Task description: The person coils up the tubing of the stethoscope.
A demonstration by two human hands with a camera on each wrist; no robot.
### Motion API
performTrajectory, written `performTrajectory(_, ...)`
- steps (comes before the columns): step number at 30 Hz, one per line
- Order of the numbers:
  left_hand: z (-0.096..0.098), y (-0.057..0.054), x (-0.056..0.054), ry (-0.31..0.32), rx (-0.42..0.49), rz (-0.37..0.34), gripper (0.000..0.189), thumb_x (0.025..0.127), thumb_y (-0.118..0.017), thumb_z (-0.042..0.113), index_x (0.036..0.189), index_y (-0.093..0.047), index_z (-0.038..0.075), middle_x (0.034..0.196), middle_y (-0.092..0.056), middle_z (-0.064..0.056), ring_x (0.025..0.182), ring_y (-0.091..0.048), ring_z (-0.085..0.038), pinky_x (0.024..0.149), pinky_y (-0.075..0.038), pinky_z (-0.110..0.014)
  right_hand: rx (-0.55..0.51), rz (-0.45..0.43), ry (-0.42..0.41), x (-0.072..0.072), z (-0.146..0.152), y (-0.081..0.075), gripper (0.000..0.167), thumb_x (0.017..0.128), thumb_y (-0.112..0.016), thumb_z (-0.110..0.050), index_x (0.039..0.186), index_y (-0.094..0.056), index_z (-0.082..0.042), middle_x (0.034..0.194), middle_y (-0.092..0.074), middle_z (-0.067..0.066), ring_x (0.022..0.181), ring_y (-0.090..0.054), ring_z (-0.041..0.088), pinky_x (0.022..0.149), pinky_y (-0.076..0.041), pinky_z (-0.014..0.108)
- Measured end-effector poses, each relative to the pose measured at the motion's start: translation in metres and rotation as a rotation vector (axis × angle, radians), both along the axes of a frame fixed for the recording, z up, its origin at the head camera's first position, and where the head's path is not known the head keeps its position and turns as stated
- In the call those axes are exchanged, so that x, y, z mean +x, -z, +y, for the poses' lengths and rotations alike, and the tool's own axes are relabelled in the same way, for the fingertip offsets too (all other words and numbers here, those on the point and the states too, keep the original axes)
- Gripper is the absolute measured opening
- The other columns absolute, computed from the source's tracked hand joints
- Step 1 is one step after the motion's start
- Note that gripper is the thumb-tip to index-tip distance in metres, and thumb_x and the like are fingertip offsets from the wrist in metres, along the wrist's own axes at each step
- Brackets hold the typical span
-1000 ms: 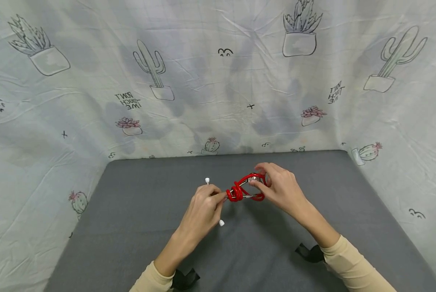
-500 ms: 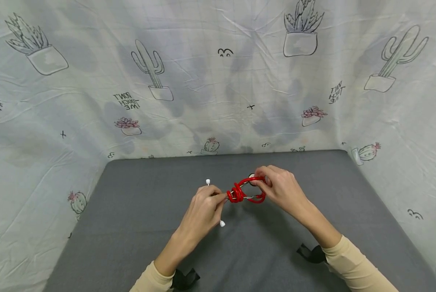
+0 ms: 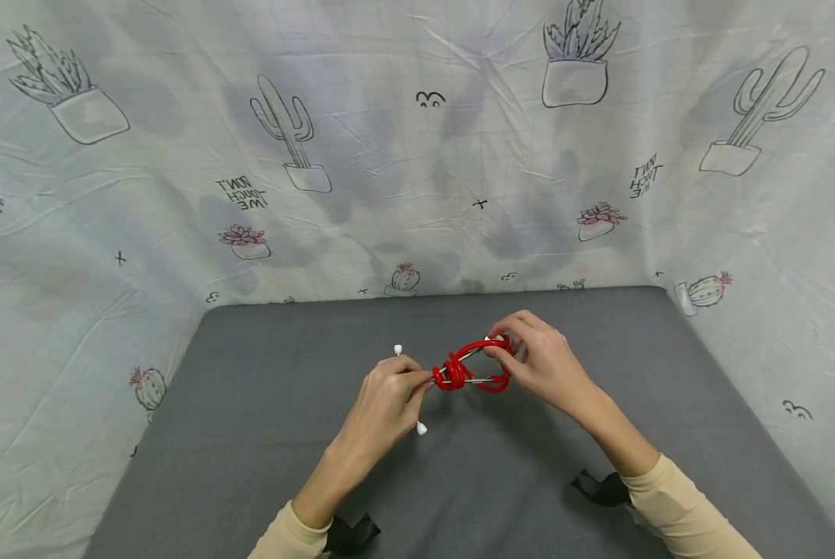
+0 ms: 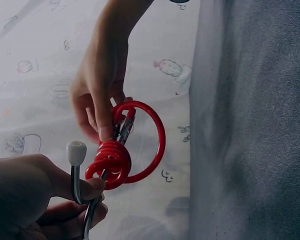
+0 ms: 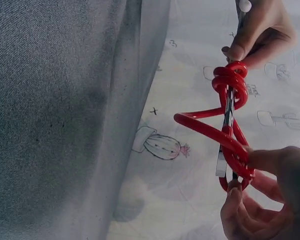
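Note:
A stethoscope with red tubing (image 3: 452,371) is held in the air between both hands. Its tubing is wound in several turns around the metal ear tubes (image 4: 92,215), and a red loop (image 4: 161,137) bows out to one side. My left hand (image 3: 384,400) pinches the ear tubes beside the coils, near the white ear tips (image 4: 76,152). At the other end, my right hand (image 3: 546,361) pinches the tubing with thumb and fingers. A flat metal part (image 5: 221,164) shows beside the tubing there. The chest piece is mostly hidden by the right fingers.
Grey cloth (image 3: 285,481) covers the table below the hands. A pale curtain with printed cacti (image 3: 389,155) rises at the back and sides. Black straps (image 3: 353,536) hang near the sleeve cuffs.
My right fingers have shifted on the tubing, and the chest piece that showed earlier is now mostly covered. My left hand keeps its pinch on the ear tubes, nearly still.

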State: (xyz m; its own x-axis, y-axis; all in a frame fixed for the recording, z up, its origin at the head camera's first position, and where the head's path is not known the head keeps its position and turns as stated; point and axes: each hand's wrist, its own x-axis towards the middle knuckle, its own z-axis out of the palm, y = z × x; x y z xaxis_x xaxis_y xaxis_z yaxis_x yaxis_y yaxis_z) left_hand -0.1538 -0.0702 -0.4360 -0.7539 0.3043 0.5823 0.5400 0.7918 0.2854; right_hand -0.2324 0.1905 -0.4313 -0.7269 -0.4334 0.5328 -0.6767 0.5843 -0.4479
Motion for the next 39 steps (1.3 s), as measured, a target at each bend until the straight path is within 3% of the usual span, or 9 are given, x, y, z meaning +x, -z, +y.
performTrajectory(7,-0.002,0.001,-0.002,0.02,0.024,0.002,0.015,0.082,-0.092,-0.002,0.094,-0.088,0.005,0.088,-0.077,-0.001,0.077,-0.069,-0.014,0.081,-0.062,-0.034,-0.005,-0.048,-0.01,0.002,0.005,0.0,0.029,0.09,-0.09,-0.02,0.114,-0.076,-0.012,0.107,-0.07,0.002,0.076,-0.06,0.008,0.058,-0.051,0.022)
performTrajectory(11,-0.006,0.008,-0.005,0.036,0.041,-0.014,0.014,0.082,-0.092,-0.002,0.094,-0.088,0.005,0.088,-0.078,-0.002,0.077,-0.07,-0.015,0.076,-0.06,-0.033,-0.017,-0.098,-0.016,0.003,0.007,0.003,0.033,0.092,-0.089,-0.02,0.119,-0.074,-0.012,0.115,-0.071,0.004,0.079,-0.066,0.011,0.061,-0.053,0.023)
performTrajectory(16,-0.017,0.031,-0.008,0.052,0.105,-0.115,0.015,0.082,-0.09,-0.004,0.095,-0.087,0.004,0.089,-0.08,-0.003,0.077,-0.07,-0.015,0.067,-0.056,-0.025,-0.048,-0.205,-0.046,0.001,0.014,0.017,0.033,0.095,-0.086,-0.016,0.124,-0.072,-0.01,0.118,-0.072,0.008,0.082,-0.07,0.011,0.062,-0.054,0.024)
performTrajectory(20,-0.029,0.056,-0.013,0.074,0.167,-0.186,0.014,0.085,-0.088,-0.005,0.096,-0.087,0.003,0.09,-0.081,-0.005,0.077,-0.073,-0.014,0.066,-0.059,-0.028,-0.063,-0.272,-0.038,-0.002,0.024,0.034,0.027,0.099,-0.081,-0.015,0.123,-0.072,-0.01,0.121,-0.074,0.012,0.088,-0.074,0.017,0.066,-0.057,0.025)
performTrajectory(27,-0.046,0.085,-0.021,0.113,0.245,-0.153,0.012,0.085,-0.09,0.0,0.095,-0.087,0.006,0.09,-0.081,-0.003,0.081,-0.076,-0.015,0.073,-0.063,-0.032,-0.068,-0.405,-0.029,-0.008,0.038,0.056,0.023,0.103,-0.076,-0.018,0.122,-0.073,-0.005,0.121,-0.077,0.012,0.093,-0.078,0.024,0.072,-0.058,0.027)
performTrajectory(35,-0.054,0.098,-0.022,0.037,0.227,-0.175,0.013,0.081,-0.094,0.005,0.091,-0.087,0.009,0.088,-0.084,-0.001,0.091,-0.077,-0.016,0.096,-0.064,-0.042,-0.093,-0.513,-0.036,-0.012,0.046,0.068,0.024,0.105,-0.074,-0.017,0.123,-0.072,-0.001,0.12,-0.076,0.015,0.085,-0.076,0.022,0.065,-0.055,0.026)
performTrajectory(39,-0.055,0.101,-0.018,-0.025,0.209,-0.193,0.014,0.08,-0.096,0.009,0.091,-0.087,0.012,0.089,-0.083,0.0,0.091,-0.071,-0.017,0.086,-0.062,-0.036,-0.102,-0.553,-0.043,-0.015,0.05,0.074,0.024,0.106,-0.072,-0.017,0.124,-0.072,-0.001,0.119,-0.076,0.017,0.077,-0.074,0.019,0.063,-0.055,0.026)
